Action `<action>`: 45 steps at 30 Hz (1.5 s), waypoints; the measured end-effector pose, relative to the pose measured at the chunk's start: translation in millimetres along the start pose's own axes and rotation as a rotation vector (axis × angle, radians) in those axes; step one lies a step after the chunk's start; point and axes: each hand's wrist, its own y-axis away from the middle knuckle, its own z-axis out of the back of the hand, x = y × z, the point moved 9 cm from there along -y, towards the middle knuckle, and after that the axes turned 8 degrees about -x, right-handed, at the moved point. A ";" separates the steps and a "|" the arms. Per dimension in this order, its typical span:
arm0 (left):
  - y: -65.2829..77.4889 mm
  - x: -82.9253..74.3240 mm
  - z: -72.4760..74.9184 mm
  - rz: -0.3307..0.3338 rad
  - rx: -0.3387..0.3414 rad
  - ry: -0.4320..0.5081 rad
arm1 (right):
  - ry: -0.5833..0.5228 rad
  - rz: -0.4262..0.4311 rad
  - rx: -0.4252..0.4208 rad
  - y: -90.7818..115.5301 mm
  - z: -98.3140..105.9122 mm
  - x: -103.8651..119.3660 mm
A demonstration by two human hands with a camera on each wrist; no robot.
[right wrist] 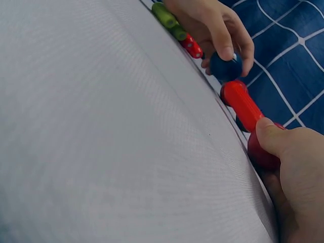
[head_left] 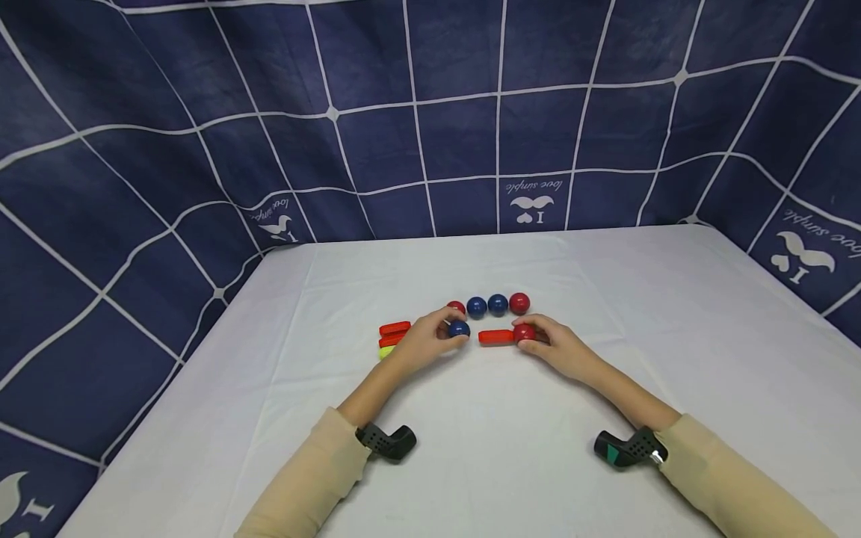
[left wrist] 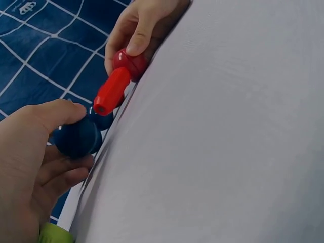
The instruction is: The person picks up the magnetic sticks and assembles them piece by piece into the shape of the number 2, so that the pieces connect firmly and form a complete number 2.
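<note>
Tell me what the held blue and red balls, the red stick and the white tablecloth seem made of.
Blue ball and red ball: glossy, perhaps plastic or lacquered wood; both show bright highlights. Red stick: likely plastic, slightly shiny and evenly coloured. White tablecloth: probably fabric, matt, with soft creases.

6 balls (head_left: pixel 498 305), 3 red rods (head_left: pixel 495 338), 2 grn (right wrist: pixel 164 15).

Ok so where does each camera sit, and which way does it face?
Head: on the head, facing forward and down over the white table; left grip, right grip, forearms and sleeves show.
Left wrist: on that wrist, facing the blue ball in the left grip; both grips show.
Right wrist: on that wrist, facing the red ball in the right grip and the red stick; both grips show.
The wrist views share those two balls, the red stick and both grips.
</note>
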 end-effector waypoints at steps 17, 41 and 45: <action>2.5 4.3 -12.3 0.044 0.102 0.027 | -0.012 -0.006 0.000 -0.8 -3.1 -1.4; 1.5 3.0 -13.4 0.000 0.129 -0.049 | -0.035 -0.035 0.041 -3.4 3.4 -2.7; 1.3 4.0 -13.6 -0.003 0.130 -0.048 | -0.027 -0.027 0.065 -4.9 3.7 -5.5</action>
